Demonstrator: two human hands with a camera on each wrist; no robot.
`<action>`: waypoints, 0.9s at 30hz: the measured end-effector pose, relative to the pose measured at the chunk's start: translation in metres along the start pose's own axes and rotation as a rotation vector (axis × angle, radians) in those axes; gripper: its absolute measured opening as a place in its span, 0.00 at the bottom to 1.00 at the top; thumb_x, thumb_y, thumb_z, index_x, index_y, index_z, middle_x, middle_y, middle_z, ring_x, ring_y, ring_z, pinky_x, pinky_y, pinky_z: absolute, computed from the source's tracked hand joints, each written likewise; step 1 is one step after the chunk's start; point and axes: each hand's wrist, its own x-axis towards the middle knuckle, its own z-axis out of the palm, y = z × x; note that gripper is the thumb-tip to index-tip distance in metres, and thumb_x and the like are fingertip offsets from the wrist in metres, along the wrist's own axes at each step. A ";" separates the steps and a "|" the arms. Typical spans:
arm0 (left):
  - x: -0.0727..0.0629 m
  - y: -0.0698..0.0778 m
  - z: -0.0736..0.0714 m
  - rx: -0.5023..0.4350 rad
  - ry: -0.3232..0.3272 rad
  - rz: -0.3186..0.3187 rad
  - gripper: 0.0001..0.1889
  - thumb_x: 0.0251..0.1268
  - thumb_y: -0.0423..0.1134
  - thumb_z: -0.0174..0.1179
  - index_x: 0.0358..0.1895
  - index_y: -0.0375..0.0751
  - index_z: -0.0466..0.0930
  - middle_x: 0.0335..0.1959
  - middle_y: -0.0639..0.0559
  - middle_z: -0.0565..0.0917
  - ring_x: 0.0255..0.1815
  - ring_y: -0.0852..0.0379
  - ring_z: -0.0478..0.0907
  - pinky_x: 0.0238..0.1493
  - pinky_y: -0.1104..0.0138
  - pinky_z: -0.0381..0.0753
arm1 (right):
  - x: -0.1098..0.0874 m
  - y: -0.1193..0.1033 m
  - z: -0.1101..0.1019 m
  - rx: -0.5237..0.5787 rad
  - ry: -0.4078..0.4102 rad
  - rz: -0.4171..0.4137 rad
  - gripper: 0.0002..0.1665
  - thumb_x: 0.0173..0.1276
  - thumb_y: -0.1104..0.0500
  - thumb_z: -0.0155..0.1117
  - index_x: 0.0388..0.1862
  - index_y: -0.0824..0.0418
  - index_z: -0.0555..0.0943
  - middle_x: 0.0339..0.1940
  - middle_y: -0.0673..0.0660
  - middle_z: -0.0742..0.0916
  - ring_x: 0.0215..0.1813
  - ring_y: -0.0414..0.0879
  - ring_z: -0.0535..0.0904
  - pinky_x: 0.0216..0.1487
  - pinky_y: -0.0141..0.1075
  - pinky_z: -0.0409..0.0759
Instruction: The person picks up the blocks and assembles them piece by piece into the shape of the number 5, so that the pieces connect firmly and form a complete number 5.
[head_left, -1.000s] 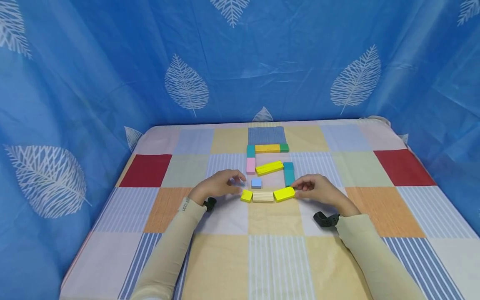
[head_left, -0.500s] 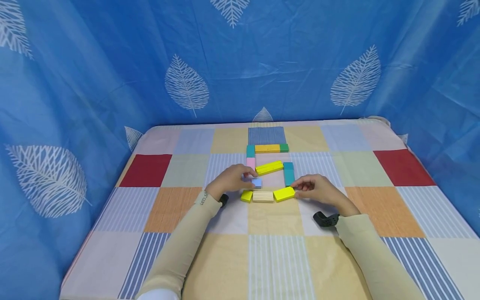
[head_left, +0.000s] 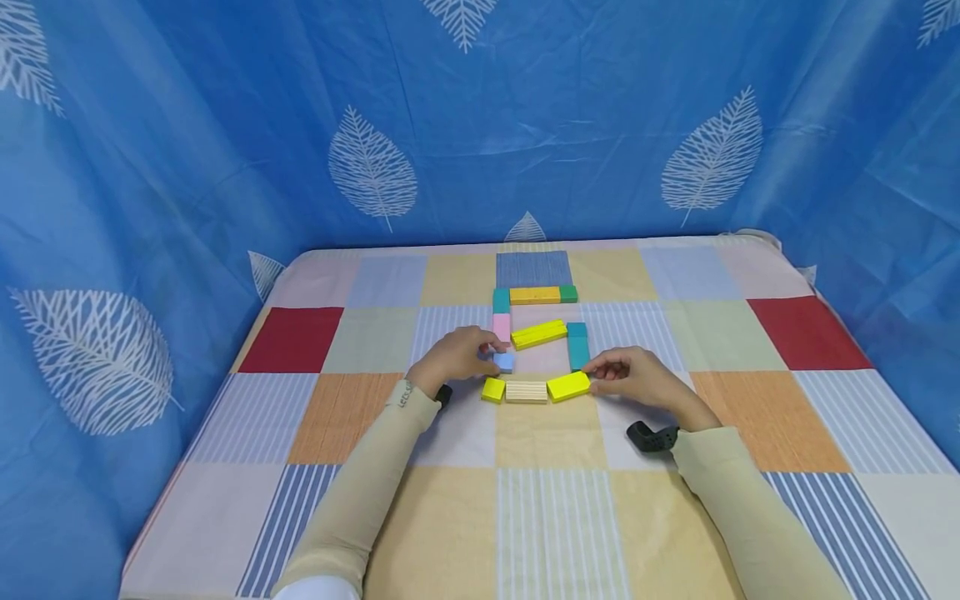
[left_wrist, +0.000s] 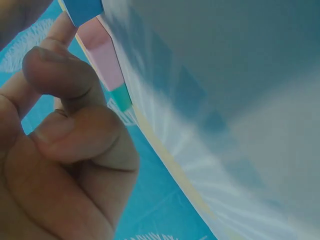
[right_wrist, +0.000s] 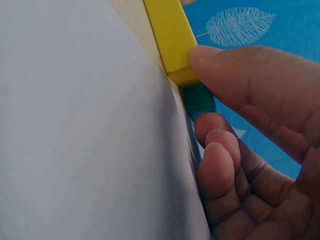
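Note:
My left hand (head_left: 459,358) pinches a small blue block (head_left: 505,362) just below a pink block (head_left: 501,326); in the left wrist view the blue block (left_wrist: 84,10) shows at the top edge, fingertip against it. My right hand (head_left: 633,379) holds the right end of a yellow block (head_left: 568,386), thumb on its side in the right wrist view, with the other fingertips by a teal block (right_wrist: 199,98). Between the hands, a cream ridged block (head_left: 527,392) and a small yellow block (head_left: 492,389) continue the front row.
A slanted pair of long yellow blocks (head_left: 538,334) lies inside the outline, beside teal blocks (head_left: 577,350). Behind, an orange-yellow block (head_left: 535,296) joins a green block (head_left: 568,293) and a teal one (head_left: 501,301). A patchwork cloth (head_left: 555,517) covers the table; blue curtains (head_left: 525,125) surround it.
My left hand has reached from beside the small yellow block to the blue block and shifted it slightly left, under the pink one. The right hand stays at its yellow block.

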 end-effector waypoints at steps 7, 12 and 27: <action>-0.008 -0.015 -0.005 -0.008 0.027 0.008 0.18 0.72 0.37 0.74 0.62 0.45 0.89 0.50 0.47 0.85 0.50 0.49 0.76 0.54 0.59 0.80 | 0.000 0.000 -0.001 0.007 0.000 -0.002 0.16 0.68 0.65 0.79 0.53 0.68 0.89 0.37 0.53 0.87 0.37 0.46 0.76 0.39 0.31 0.76; -0.014 -0.027 -0.010 -0.032 0.038 -0.017 0.18 0.72 0.36 0.74 0.62 0.44 0.89 0.51 0.46 0.85 0.51 0.49 0.76 0.54 0.59 0.80 | 0.000 0.000 -0.001 0.017 0.000 -0.003 0.17 0.68 0.65 0.79 0.54 0.69 0.89 0.38 0.53 0.87 0.37 0.46 0.76 0.40 0.31 0.76; -0.023 -0.044 -0.018 -0.144 -0.016 0.005 0.16 0.73 0.31 0.71 0.61 0.45 0.90 0.53 0.44 0.85 0.55 0.46 0.77 0.56 0.58 0.82 | -0.001 -0.002 -0.001 0.023 0.003 0.001 0.16 0.68 0.65 0.79 0.53 0.69 0.90 0.37 0.53 0.86 0.37 0.46 0.76 0.39 0.31 0.76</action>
